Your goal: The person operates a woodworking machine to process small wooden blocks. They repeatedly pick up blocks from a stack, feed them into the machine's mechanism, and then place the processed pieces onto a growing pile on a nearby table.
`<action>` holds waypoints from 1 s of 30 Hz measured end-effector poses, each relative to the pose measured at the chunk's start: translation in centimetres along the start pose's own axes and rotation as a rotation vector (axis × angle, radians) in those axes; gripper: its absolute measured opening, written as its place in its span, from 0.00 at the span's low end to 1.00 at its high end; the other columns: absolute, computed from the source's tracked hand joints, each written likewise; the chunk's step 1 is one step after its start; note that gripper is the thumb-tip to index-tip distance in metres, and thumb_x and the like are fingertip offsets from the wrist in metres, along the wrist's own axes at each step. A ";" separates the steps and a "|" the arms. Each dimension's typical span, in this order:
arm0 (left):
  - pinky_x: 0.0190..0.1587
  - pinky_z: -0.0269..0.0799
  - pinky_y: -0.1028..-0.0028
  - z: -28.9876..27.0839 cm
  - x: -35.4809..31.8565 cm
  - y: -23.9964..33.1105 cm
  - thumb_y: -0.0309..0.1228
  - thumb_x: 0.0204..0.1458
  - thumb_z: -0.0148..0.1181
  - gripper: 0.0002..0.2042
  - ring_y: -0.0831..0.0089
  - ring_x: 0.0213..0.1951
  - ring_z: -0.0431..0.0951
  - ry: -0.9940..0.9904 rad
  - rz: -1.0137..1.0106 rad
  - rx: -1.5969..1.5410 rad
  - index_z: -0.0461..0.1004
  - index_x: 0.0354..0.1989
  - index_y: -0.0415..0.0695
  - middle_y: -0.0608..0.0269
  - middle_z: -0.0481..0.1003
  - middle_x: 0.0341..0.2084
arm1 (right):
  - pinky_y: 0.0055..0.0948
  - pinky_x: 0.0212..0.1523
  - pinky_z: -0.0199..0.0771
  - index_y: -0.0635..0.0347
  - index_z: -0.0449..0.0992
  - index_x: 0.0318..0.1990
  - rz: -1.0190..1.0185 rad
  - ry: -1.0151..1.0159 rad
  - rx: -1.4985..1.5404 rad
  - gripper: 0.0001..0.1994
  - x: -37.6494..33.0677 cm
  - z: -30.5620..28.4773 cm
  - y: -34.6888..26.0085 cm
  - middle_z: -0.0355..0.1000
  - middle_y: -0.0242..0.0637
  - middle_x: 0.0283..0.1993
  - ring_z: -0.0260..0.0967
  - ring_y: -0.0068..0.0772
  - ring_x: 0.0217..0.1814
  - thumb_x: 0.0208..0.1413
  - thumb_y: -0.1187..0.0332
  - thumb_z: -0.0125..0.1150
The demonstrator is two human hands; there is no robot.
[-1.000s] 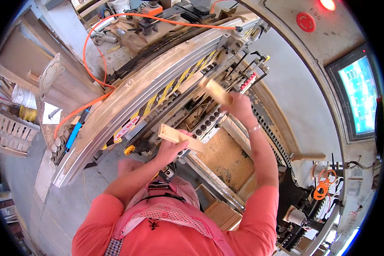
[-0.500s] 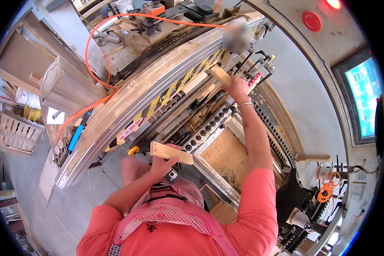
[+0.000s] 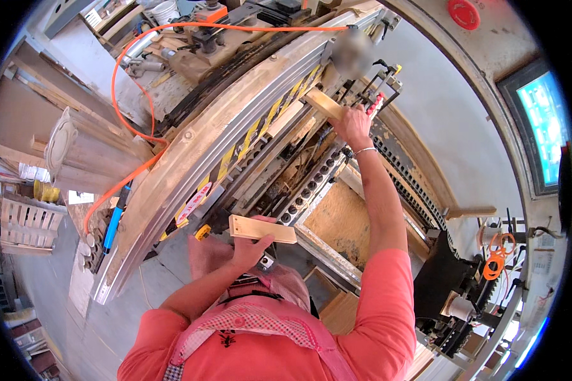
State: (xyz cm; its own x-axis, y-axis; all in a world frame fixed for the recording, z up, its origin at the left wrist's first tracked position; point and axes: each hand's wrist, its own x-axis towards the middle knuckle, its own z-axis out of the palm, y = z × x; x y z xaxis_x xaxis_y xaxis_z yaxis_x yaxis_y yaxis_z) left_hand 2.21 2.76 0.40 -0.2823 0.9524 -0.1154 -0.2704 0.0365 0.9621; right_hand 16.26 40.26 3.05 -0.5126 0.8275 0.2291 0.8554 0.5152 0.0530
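Note:
A short pale wooden block (image 3: 260,229) with small holes near one end lies in my left hand (image 3: 253,249), its thumb across the near edge. That hand is close to my apron, left of the machine's row of round black knobs (image 3: 311,184). My right arm reaches far out over the machine. At its end my right hand (image 3: 354,126) is closed on the near end of another wooden block (image 3: 325,103), which points away to the left beside the yellow-and-black striped rail (image 3: 270,119). Some of the right fingers are hidden behind the hand.
A tray of sawdust (image 3: 337,222) lies under my right forearm. A long curved wooden beam (image 3: 190,136) crosses at the left, with an orange hose (image 3: 113,82) and a blue air tool (image 3: 114,223). On the right are a lit screen (image 3: 540,120) and a red button (image 3: 464,14).
The whole view has shifted slightly. Both hands still hold their wooden blocks, and the right hand's block stays by the striped rail.

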 end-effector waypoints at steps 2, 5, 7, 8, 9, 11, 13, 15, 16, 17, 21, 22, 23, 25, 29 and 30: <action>0.48 0.68 0.75 0.0 0.1 0.0 0.19 0.45 0.59 0.19 0.76 0.44 0.72 -0.012 0.036 -0.003 0.65 0.47 0.39 0.60 0.72 0.43 | 0.38 0.33 0.73 0.59 0.76 0.27 0.052 -0.018 -0.014 0.21 0.1 -0.6 -0.5 0.75 0.39 0.25 0.71 0.41 0.37 0.41 0.48 0.63; 0.48 0.68 0.75 0.1 -0.2 -0.3 0.18 0.45 0.59 0.19 0.76 0.44 0.72 0.008 0.013 -0.022 0.65 0.47 0.38 0.59 0.72 0.44 | 0.38 0.34 0.73 0.58 0.76 0.28 0.052 -0.061 -0.028 0.21 0.2 -1.2 -1.1 0.75 0.39 0.25 0.71 0.41 0.38 0.41 0.47 0.63; 0.48 0.68 0.75 0.1 -0.4 -0.5 0.18 0.45 0.59 0.19 0.76 0.44 0.72 0.026 -0.038 -0.025 0.65 0.47 0.38 0.59 0.72 0.44 | 0.36 0.36 0.74 0.59 0.76 0.28 0.042 -0.050 -0.025 0.23 -0.2 -0.9 -1.0 0.75 0.39 0.25 0.71 0.41 0.38 0.41 0.45 0.63; 0.48 0.68 0.75 0.1 0.0 -0.4 0.18 0.45 0.59 0.19 0.76 0.44 0.72 0.036 -0.051 -0.021 0.65 0.48 0.38 0.59 0.72 0.44 | 0.36 0.36 0.73 0.60 0.76 0.28 0.038 -0.026 -0.029 0.23 -0.1 -0.7 -0.9 0.75 0.39 0.26 0.71 0.41 0.38 0.41 0.45 0.63; 0.48 0.68 0.75 0.2 0.1 -0.4 0.18 0.45 0.59 0.19 0.76 0.44 0.72 0.028 -0.026 -0.022 0.65 0.48 0.38 0.59 0.72 0.44 | 0.36 0.36 0.73 0.60 0.76 0.28 0.034 -0.003 -0.033 0.24 0.1 -0.5 -0.7 0.75 0.40 0.26 0.71 0.41 0.37 0.41 0.45 0.63; 0.48 0.68 0.75 0.4 -0.4 -0.3 0.18 0.45 0.59 0.20 0.76 0.45 0.72 0.015 0.011 -0.022 0.64 0.48 0.38 0.60 0.72 0.44 | 0.35 0.37 0.73 0.61 0.76 0.28 0.033 -0.062 -0.025 0.24 0.3 -0.5 -0.7 0.75 0.40 0.27 0.71 0.41 0.39 0.43 0.45 0.61; 0.48 0.68 0.74 0.0 -0.4 0.1 0.18 0.45 0.60 0.20 0.76 0.45 0.72 -0.022 -0.026 0.066 0.64 0.49 0.39 0.60 0.72 0.44 | 0.36 0.37 0.73 0.61 0.76 0.28 0.025 -0.086 -0.006 0.23 0.3 -0.9 -1.1 0.75 0.41 0.27 0.71 0.41 0.40 0.44 0.45 0.61; 0.48 0.68 0.74 0.2 -0.3 0.2 0.18 0.45 0.60 0.20 0.76 0.45 0.72 0.000 -0.036 0.026 0.64 0.49 0.39 0.60 0.72 0.44 | 0.38 0.41 0.72 0.61 0.77 0.33 0.041 -0.126 -0.014 0.23 0.4 -1.0 -1.1 0.75 0.42 0.31 0.69 0.39 0.45 0.46 0.46 0.59; 0.49 0.68 0.74 0.1 -0.4 0.1 0.18 0.45 0.59 0.20 0.76 0.45 0.72 -0.007 -0.050 0.049 0.64 0.49 0.39 0.61 0.72 0.44 | 0.38 0.41 0.72 0.61 0.77 0.33 0.043 -0.124 -0.015 0.23 0.3 -1.1 -1.2 0.75 0.42 0.31 0.69 0.39 0.45 0.46 0.46 0.59; 0.49 0.68 0.74 0.1 -0.4 0.1 0.18 0.45 0.59 0.21 0.75 0.45 0.72 -0.013 -0.051 0.048 0.64 0.49 0.39 0.60 0.72 0.44 | 0.38 0.41 0.72 0.60 0.77 0.32 0.045 -0.125 -0.013 0.23 0.3 -1.2 -1.5 0.75 0.42 0.31 0.69 0.39 0.45 0.46 0.46 0.59; 0.51 0.67 0.73 -0.1 -0.4 0.4 0.18 0.46 0.58 0.21 0.74 0.47 0.71 -0.042 -0.037 0.040 0.62 0.51 0.39 0.59 0.71 0.46 | 0.38 0.42 0.72 0.61 0.77 0.33 0.078 -0.164 0.010 0.24 0.9 -1.9 -2.4 0.75 0.42 0.32 0.69 0.40 0.46 0.46 0.46 0.59; 0.51 0.67 0.72 -0.2 -0.4 0.4 0.18 0.46 0.58 0.22 0.74 0.47 0.71 -0.052 -0.030 0.037 0.62 0.51 0.38 0.58 0.71 0.46 | 0.37 0.42 0.72 0.62 0.77 0.32 0.083 -0.178 0.014 0.24 1.3 -1.8 -2.6 0.75 0.42 0.32 0.69 0.40 0.46 0.46 0.46 0.58; 0.51 0.67 0.72 -0.3 -0.5 0.3 0.18 0.47 0.57 0.22 0.73 0.47 0.71 -0.052 -0.033 0.038 0.61 0.52 0.38 0.58 0.71 0.47 | 0.37 0.42 0.72 0.62 0.76 0.32 0.088 -0.193 0.015 0.24 1.5 -1.8 -2.8 0.75 0.42 0.33 0.69 0.41 0.46 0.47 0.45 0.58; 0.52 0.67 0.71 -0.5 -0.4 0.3 0.19 0.48 0.56 0.22 0.72 0.48 0.71 -0.053 -0.039 0.041 0.60 0.53 0.39 0.57 0.70 0.48 | 0.38 0.41 0.72 0.62 0.76 0.32 0.057 -0.160 0.023 0.24 1.6 -1.4 -2.6 0.75 0.43 0.33 0.70 0.41 0.46 0.47 0.45 0.57; 0.46 0.69 0.74 0.0 -0.3 1.3 0.23 0.52 0.53 0.19 0.73 0.48 0.71 -0.024 -0.072 -0.189 0.60 0.54 0.39 0.57 0.70 0.48 | 0.38 0.42 0.72 0.63 0.76 0.35 -0.002 -0.165 -0.030 0.25 1.7 -1.1 -2.5 0.75 0.43 0.33 0.70 0.41 0.45 0.48 0.45 0.56; 0.44 0.70 0.75 0.0 -0.5 1.7 0.25 0.54 0.52 0.19 0.73 0.48 0.71 -0.035 -0.095 -0.210 0.59 0.54 0.40 0.57 0.70 0.49 | 0.38 0.42 0.72 0.63 0.75 0.36 -0.018 -0.152 -0.048 0.26 1.6 -0.9 -2.3 0.75 0.42 0.33 0.69 0.42 0.45 0.48 0.44 0.56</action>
State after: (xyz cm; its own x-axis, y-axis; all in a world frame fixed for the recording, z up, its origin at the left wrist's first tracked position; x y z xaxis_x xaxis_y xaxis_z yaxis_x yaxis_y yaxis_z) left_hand 1.87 2.38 2.06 -0.2153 0.9577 -0.1912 -0.4812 0.0664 0.8741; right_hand 13.53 40.21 4.17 -0.5300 0.8444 0.0779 0.8467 0.5220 0.1031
